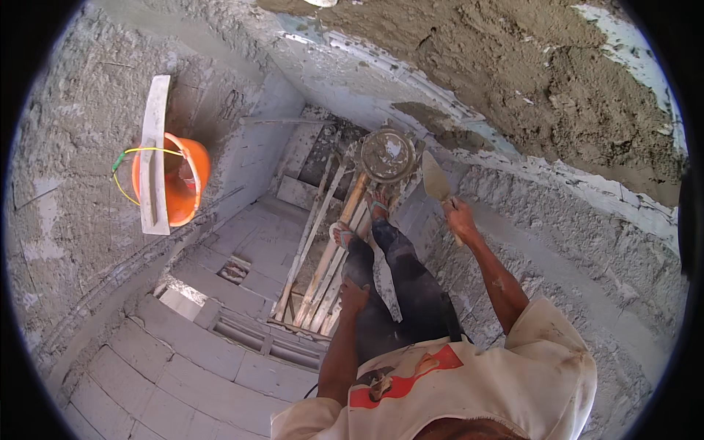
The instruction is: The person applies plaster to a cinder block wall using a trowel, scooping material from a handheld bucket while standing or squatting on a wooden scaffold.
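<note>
My right hand [460,219] is closed round the handle of a pointed trowel [435,178], its blade tilted up toward the wall. Curled fingers show on my left hand [353,295], which hangs against my left thigh; what they hold, if anything, is hidden. Brown, rough wet mortar [513,66] coats the wall at the upper right, above and beyond the trowel. A long pale plastering float [153,158] with a bar handle lies across the mouth of an orange bucket [198,169] at the left, well away from both hands.
My feet in sandals stand on wooden poles [323,275] and boards. Just beyond my feet sits a round mortar-caked lid or container top [388,155]. Grey block walls [169,367] close in on the left and below, with a slot-like opening [249,339] near the poles.
</note>
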A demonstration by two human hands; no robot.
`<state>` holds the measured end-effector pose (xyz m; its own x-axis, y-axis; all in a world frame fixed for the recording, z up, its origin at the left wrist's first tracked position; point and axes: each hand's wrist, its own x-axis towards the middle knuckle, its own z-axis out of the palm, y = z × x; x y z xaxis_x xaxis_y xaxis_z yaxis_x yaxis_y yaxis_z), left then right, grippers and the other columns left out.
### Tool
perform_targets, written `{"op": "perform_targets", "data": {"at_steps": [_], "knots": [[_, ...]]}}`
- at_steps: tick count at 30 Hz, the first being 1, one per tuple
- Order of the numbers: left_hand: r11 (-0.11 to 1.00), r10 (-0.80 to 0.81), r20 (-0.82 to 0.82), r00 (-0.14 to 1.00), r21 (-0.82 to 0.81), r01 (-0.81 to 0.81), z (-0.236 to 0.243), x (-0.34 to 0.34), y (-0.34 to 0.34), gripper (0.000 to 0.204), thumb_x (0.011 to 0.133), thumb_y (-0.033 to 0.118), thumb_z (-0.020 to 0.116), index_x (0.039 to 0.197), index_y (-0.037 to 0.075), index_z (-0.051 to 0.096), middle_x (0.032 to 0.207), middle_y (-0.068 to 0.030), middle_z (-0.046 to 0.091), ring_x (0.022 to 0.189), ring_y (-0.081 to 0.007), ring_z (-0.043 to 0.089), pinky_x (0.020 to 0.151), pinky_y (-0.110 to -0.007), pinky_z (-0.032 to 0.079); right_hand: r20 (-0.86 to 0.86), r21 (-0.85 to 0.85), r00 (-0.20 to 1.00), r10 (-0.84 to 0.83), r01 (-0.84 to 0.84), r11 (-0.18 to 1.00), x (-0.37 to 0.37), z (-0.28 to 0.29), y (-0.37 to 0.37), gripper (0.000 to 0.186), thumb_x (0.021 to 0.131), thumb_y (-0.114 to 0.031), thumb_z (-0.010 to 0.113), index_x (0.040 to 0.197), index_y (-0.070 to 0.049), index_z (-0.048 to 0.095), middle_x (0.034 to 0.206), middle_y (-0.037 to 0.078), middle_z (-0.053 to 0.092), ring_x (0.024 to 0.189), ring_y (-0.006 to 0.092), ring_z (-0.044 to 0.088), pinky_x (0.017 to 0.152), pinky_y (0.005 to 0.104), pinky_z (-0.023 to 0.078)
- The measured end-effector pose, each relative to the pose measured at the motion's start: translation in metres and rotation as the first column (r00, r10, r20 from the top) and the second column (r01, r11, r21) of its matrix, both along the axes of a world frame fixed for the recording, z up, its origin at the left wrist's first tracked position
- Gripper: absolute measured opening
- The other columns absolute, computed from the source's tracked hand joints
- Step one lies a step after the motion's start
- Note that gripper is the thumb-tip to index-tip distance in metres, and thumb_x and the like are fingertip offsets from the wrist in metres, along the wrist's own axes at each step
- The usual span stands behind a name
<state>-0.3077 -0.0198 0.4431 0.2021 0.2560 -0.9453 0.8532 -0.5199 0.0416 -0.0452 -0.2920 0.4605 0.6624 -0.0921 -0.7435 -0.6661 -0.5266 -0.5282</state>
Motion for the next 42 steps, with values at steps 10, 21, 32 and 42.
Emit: {"op": "perform_targets", "data": {"at_steps": [10, 21, 32, 42], "knots": [[0.957, -0.119, -0.046, 0.992, 0.261, 0.126, -0.05, 0.032, -0.024, 0.079, 0.086, 0.044, 0.068, 0.144, -0.001, 0.039, 0.136, -0.0251, 0.046, 0.123, -0.0449, 0.05, 0.102, -0.056, 0.043, -0.136, -0.558, 0.705, 0.696, -0.636, 0.534, 0.074, -0.272, -0.023, 0.033, 0.09, -0.019, 0.06, 0.119, -0.003, 0.059, 0.102, 0.023, 0.071, 0.098, 0.0396, 0.07, 0.085, 0.0479, 0.057], [0.944, -0.141, 0.058, 0.988, 0.308, 0.117, -0.051, 0.024, -0.025, 0.07, 0.082, 0.036, 0.072, 0.136, -0.001, 0.047, 0.126, -0.0242, 0.052, 0.12, -0.0455, 0.051, 0.101, -0.055, 0.043, 0.038, -0.499, 0.494, 0.869, -0.744, 0.445, 0.07, -0.377, 0.025, 0.033, 0.083, -0.007, 0.058, 0.115, 0.0, 0.061, 0.09, 0.022, 0.071, 0.084, 0.0371, 0.073, 0.074, 0.0453, 0.059], [0.95, -0.127, 0.01, 0.992, 0.288, 0.119, -0.048, 0.038, -0.016, 0.07, 0.083, 0.038, 0.071, 0.136, -0.002, 0.047, 0.128, -0.0242, 0.052, 0.121, -0.045, 0.051, 0.102, -0.054, 0.042, 0.276, -0.289, 0.805, 0.526, -0.452, 0.844, 0.022, -0.384, 0.005, 0.036, 0.087, -0.031, 0.072, 0.107, -0.003, 0.067, 0.085, 0.023, 0.071, 0.083, 0.0406, 0.07, 0.074, 0.0464, 0.057], [0.973, -0.164, 0.065, 0.984, 0.177, 0.15, -0.056, 0.006, -0.008, 0.084, 0.085, 0.052, 0.067, 0.144, 0.0, 0.038, 0.137, -0.03, 0.046, 0.128, -0.0483, 0.046, 0.105, -0.057, 0.04, 0.403, -0.416, 0.653, 0.642, -0.494, 0.764, 0.125, -0.156, 0.067, 0.039, 0.09, -0.035, 0.067, 0.111, -0.002, 0.066, 0.081, 0.024, 0.07, 0.08, 0.0437, 0.069, 0.074, 0.0514, 0.055]]}}
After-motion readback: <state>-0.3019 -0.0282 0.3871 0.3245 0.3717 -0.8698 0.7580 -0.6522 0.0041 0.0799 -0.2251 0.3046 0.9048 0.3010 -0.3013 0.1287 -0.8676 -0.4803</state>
